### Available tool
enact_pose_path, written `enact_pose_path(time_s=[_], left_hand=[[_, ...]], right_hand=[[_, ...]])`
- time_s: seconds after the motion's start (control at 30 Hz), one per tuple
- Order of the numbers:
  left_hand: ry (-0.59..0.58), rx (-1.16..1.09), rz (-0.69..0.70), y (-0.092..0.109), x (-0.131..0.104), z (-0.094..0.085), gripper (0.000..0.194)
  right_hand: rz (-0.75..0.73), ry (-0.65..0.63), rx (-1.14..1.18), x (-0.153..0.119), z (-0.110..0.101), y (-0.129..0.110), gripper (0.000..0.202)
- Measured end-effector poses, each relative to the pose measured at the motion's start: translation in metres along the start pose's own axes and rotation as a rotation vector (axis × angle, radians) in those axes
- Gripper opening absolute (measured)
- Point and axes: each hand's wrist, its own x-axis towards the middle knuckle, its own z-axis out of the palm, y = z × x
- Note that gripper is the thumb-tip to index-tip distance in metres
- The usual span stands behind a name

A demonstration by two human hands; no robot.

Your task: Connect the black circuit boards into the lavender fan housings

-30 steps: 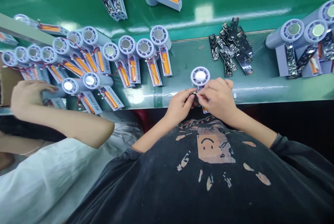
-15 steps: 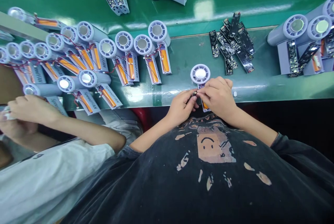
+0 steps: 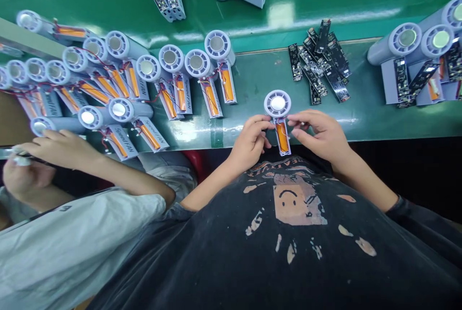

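Fan [image 3: 280, 121] at the near edge of the bench [image 3: 252, 93], directly before the person: round head away from the shirt [image 3: 288, 262], handle running toward it, slightly past the edge. The open handle shows an orange battery [image 3: 282, 139] and thin wires at its upper end.

Left hand [image 3: 248, 142] at the fan's left side: index finger extended to the handle's top, the others bent inward; whether they pinch anything cannot be told.

Right hand [image 3: 321, 135] at the opposite side: thumb and index spread apart, index tip beside the handle's top; contact cannot be confirmed.

Loose boards [image 3: 327, 62] lie in an overlapping pile beyond the right hand. Other fans [image 3: 198, 63] are grouped to the left, batteries exposed. At far left, a co-worker's hand [image 3: 61, 150] is near the closest of these
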Motion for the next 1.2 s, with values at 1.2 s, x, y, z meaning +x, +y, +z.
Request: enact_pose_path(time_s=[1.2], left_hand=[[0.057,-0.221,-0.143,0.014,0.003,0.002,0.025]], right_hand=[[-0.288,0.057,-0.335,0.01,0.03,-0.007,0.016]])
